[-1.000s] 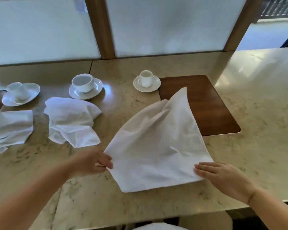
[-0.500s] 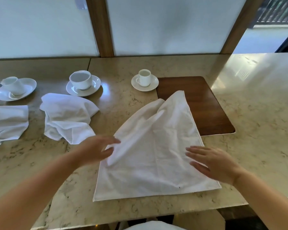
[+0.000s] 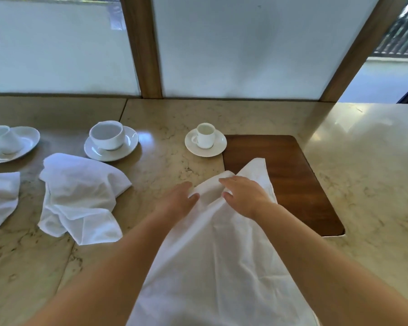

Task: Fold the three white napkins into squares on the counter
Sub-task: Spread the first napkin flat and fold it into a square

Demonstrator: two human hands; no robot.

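Writing/labels: none legible on any cloth, cup or surface.
Counter (image 3: 363,161): beige marbled stone with seams between slabs; glossy, bright glare at the right.
Inset (image 3: 292,184): dark wooden panel with rounded corners, set flush in the stone.
Room: frosted panes (image 3: 233,43) behind the counter, split by wooden posts (image 3: 144,43); railing and pavement visible at far right.
Working napkin (image 3: 217,267): spread white, running from the near edge up to the wooden panel; far tip lies on the wood; creased, not yet square.
Left hand (image 3: 177,201): fingers on the napkin's upper left fold, loosely bent; appears to press rather than pinch, but the fingertips are partly hidden by cloth, so grip uncertain.
Right hand (image 3: 243,194): palm down on the bunched upper part, fingers spread and fairly straight, thumb at the cloth's side.
Second napkin (image 3: 80,198): crumpled heap, left of the hands.
Third napkin (image 3: 0,198): at the left edge, cut off by the frame.
Crockery: three white cups on saucers along the back — small one (image 3: 205,138) touching the panel's corner, wide one (image 3: 107,138), tipped one (image 3: 6,142) far left.
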